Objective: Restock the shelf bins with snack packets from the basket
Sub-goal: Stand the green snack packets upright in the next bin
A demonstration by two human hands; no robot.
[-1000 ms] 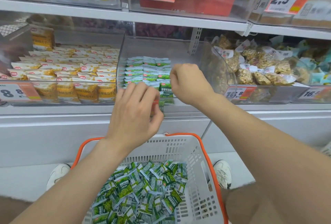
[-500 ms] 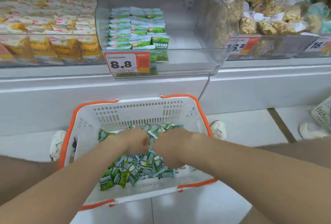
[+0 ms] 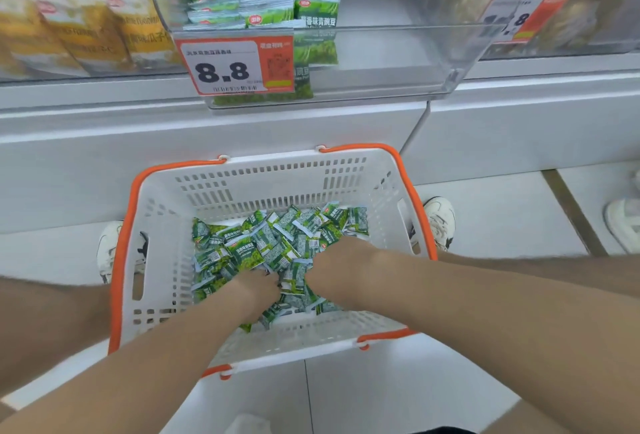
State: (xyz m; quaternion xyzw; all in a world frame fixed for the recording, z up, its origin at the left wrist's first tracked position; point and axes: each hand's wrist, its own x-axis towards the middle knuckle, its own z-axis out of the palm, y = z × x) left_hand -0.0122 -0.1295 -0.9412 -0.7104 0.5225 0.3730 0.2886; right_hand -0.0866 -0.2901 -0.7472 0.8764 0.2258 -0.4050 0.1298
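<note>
Inside orange-rimmed white plastic basket (image 3: 277, 184): left hand (image 3: 258, 286), right hand (image 3: 332, 260) sunk among small green snack packets (image 3: 249, 253); fingers hidden, grip unreadable.

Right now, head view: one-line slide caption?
Left hand and right hand reach into green pea packets in the orange-handled basket below the clear shelf bin with 8.8 price tag.
</note>
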